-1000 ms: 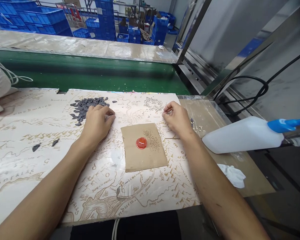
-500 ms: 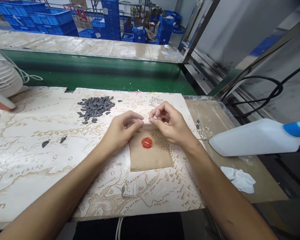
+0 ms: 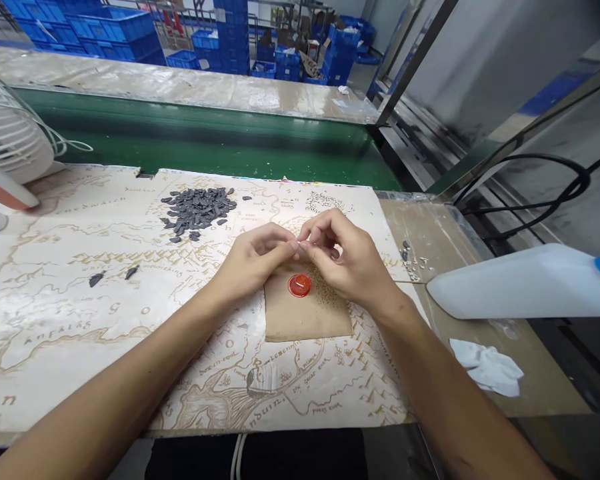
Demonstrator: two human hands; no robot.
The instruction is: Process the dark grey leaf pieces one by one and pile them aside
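My left hand (image 3: 260, 259) and my right hand (image 3: 347, 260) meet fingertip to fingertip above a brown cardboard piece (image 3: 307, 328). Thumb and forefinger are pinched on each side. Something tiny and pale shows between them, too small to name. Just below the fingers, a small red round dish (image 3: 299, 285) with a shiny surface sits on the cardboard. Tiny brown grains (image 3: 326, 291) lie beside it, partly hidden by my right hand. A heap of flat black pieces (image 3: 200, 210) lies on the map-printed sheet (image 3: 180, 347), beyond my left hand.
Scattered small bits (image 3: 327, 202) lie beyond my right hand. To the right are a white plastic bottle (image 3: 510, 283) with a blue top and a crumpled white tissue (image 3: 487, 367). A white fan (image 3: 10, 133) stands at left. A green belt (image 3: 205, 140) runs behind the table.
My fingertips have come together from a small gap and now touch around the tiny thing. The whole view has shifted slightly, so the surroundings sit a little further right.
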